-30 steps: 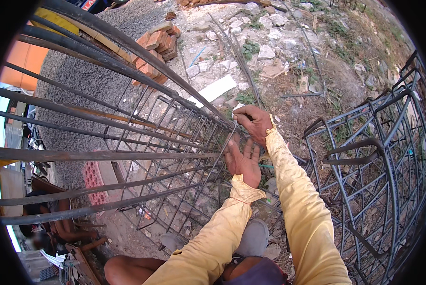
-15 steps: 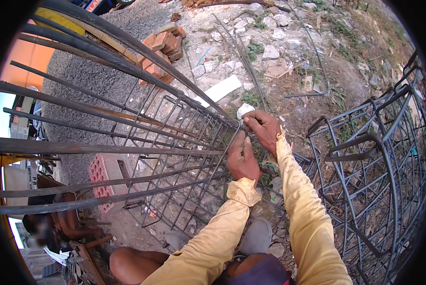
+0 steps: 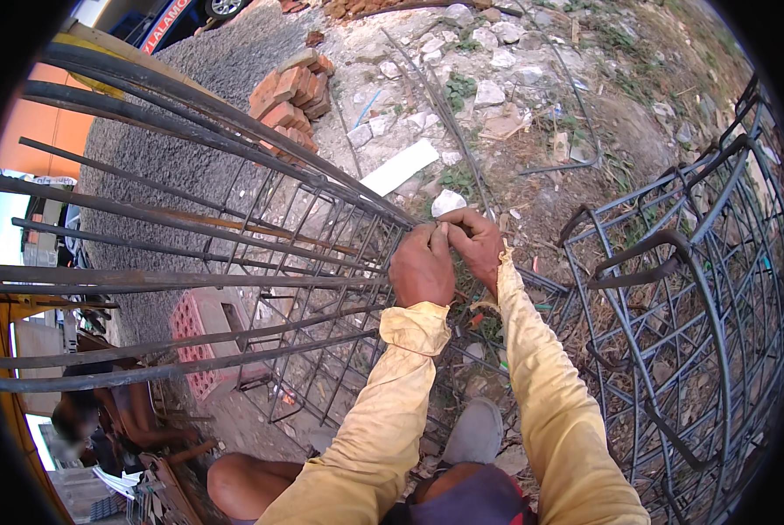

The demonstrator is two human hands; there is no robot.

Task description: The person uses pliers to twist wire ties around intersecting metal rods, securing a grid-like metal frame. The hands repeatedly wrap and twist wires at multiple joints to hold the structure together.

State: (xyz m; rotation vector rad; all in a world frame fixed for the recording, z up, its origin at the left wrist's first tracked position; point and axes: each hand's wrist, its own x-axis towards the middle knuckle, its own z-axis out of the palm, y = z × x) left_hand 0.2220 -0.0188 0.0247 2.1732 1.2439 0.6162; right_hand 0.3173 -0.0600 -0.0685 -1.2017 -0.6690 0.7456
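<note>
Left hand (image 3: pixel 423 267) and right hand (image 3: pixel 477 245) are pinching narrow, fingertips meeting right by the end of the rebar cage (image 3: pixel 191 277), can't tell what they're gripping. Cage is sitting left of them, bars fanning out. Red perforated crate (image 3: pixel 201 331) is showing past the bars, can't make out its contents

Large white capital letters stand in a slanting row on a red strip (image 3: pixel 166 24) along the side of a blue vehicle (image 3: pixel 191 22) at the far left, the row running out of view at its upper end. Farther left, beside an orange surface (image 3: pixel 46 131), a small pale strip (image 3: pixel 55 180) bears dark marks too small and blurred to read.
</note>
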